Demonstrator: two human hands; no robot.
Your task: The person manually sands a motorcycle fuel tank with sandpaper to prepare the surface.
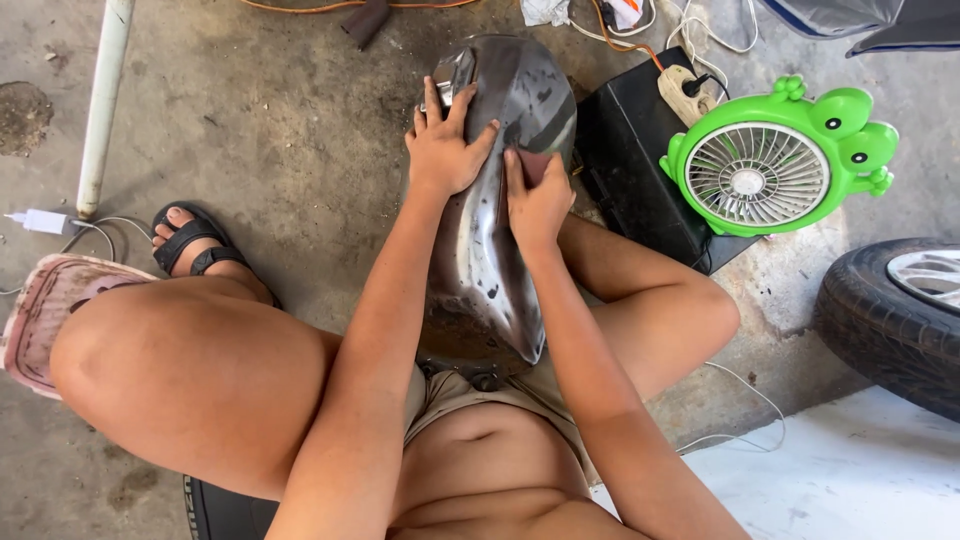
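A bare grey metal motorcycle fuel tank stands on end between my knees, its far end up by the filler cap. My left hand lies flat on the tank's upper left side with fingers spread, steadying it. My right hand presses a small reddish-brown piece of sandpaper against the tank's right face, fingers closed over it.
A green frog-shaped fan rests on a black box to the right, with cables behind it. A car tyre is at the far right. A white pipe lies on the concrete at left, near my sandalled foot.
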